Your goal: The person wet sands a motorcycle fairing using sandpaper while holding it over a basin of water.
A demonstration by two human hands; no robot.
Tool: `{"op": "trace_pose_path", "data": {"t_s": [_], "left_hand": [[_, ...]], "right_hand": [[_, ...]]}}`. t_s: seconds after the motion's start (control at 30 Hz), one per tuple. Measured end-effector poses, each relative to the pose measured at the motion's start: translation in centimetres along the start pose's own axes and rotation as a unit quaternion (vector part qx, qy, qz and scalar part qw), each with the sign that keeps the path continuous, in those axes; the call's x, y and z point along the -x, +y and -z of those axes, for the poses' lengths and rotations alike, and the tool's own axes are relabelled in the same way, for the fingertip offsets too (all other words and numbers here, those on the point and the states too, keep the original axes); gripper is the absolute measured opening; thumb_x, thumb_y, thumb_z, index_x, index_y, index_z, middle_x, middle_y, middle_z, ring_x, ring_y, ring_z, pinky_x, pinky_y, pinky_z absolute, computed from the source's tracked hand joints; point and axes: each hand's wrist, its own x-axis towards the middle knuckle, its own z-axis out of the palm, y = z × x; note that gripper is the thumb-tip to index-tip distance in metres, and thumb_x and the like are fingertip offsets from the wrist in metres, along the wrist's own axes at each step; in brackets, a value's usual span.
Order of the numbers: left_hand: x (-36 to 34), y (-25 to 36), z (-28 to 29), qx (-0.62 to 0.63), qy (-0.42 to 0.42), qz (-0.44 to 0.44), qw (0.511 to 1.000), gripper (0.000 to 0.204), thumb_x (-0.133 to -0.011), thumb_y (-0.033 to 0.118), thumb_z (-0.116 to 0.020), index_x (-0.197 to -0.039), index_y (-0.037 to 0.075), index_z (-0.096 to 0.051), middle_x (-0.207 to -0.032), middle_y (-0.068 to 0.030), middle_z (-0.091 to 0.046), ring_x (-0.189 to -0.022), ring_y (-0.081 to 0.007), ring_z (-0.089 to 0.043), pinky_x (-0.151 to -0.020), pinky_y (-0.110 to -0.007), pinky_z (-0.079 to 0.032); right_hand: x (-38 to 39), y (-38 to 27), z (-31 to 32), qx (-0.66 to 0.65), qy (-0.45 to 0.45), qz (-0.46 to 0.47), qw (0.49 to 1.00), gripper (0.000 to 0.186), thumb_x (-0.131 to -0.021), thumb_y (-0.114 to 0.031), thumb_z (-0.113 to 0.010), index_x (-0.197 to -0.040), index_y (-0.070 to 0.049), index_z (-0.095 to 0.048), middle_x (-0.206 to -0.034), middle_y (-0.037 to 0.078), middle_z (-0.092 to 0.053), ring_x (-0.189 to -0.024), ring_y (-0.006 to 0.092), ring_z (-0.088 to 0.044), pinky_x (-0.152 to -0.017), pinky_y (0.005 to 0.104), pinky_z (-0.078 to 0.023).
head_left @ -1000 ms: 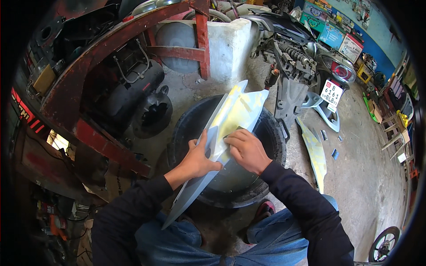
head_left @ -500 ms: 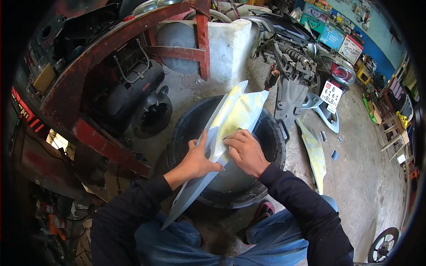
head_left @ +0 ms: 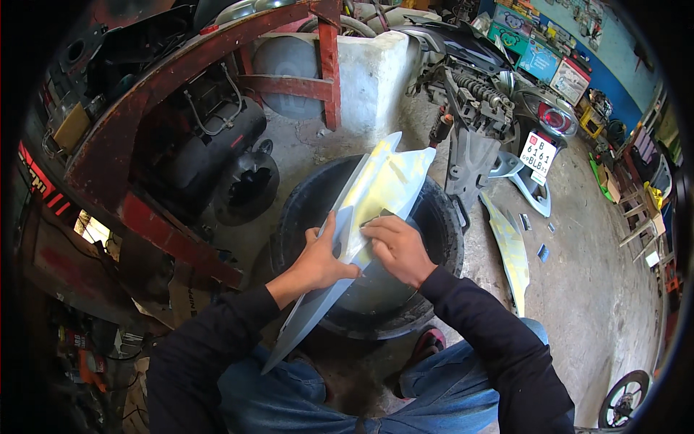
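A long, pointed motorcycle fairing panel, pale grey with yellow filler patches, slants over a black tub with cloudy water in it. My left hand grips the panel by its middle, thumb on the near side and fingers over the left edge. Bent against the panel's face, my right hand presses a small dark grey piece of sandpaper onto a yellow patch. Only its edge shows above the fingers; the rest is hidden under them.
A second filler-patched panel lies on the floor at right, beside small blue pieces. A partly stripped motorcycle stands at far right. A red frame and a dark compressor tank are at left.
My right hand has shifted very slightly left and up on the panel, and more of the sandpaper's dark edge shows. The left hand keeps its grip.
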Motion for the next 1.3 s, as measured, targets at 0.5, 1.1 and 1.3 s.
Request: {"op": "trace_pose_path", "data": {"t_s": [0.5,1.1,1.3], "left_hand": [[0.2,0.4,0.1,-0.022,-0.009,0.006,1.0,0.137,-0.068,0.034,-0.089,-0.161,0.0,0.006,-0.148,-0.0369,-0.022,-0.135,-0.0474,-0.043,-0.112,-0.04,-0.042],[0.0,0.1,0.2,-0.029,-0.016,0.014,0.999,0.139,-0.067,0.037,-0.089,-0.162,0.002,0.007,-0.148,-0.0363,-0.022,-0.135,-0.0483,-0.042,-0.113,-0.039,-0.041],[0.0,0.3,0.2,-0.017,-0.019,0.014,1.0,0.139,-0.067,0.037,-0.089,-0.162,0.002,0.006,-0.149,-0.0361,-0.022,-0.135,-0.0478,-0.042,-0.113,-0.039,-0.041]], "right_hand": [[-0.7,1.3,1.0,0.047,-0.014,-0.014,0.999,0.025,-0.08,-0.004,-0.063,-0.104,0.0,-0.071,-0.107,0.016,-0.068,-0.105,0.0331,-0.066,-0.097,0.0432,-0.053],[0.5,-1.8,-1.1,-0.02,-0.04,0.078,0.996,0.027,-0.082,-0.005,-0.061,-0.106,0.002,-0.071,-0.109,0.018,-0.068,-0.106,0.0359,-0.065,-0.098,0.0449,-0.052],[-0.1,-0.6,-0.9,-0.002,0.001,0.025,1.0,0.024,-0.082,-0.004,-0.059,-0.102,0.002,-0.072,-0.104,0.016,-0.069,-0.102,0.0342,-0.065,-0.095,0.0433,-0.053]]}}
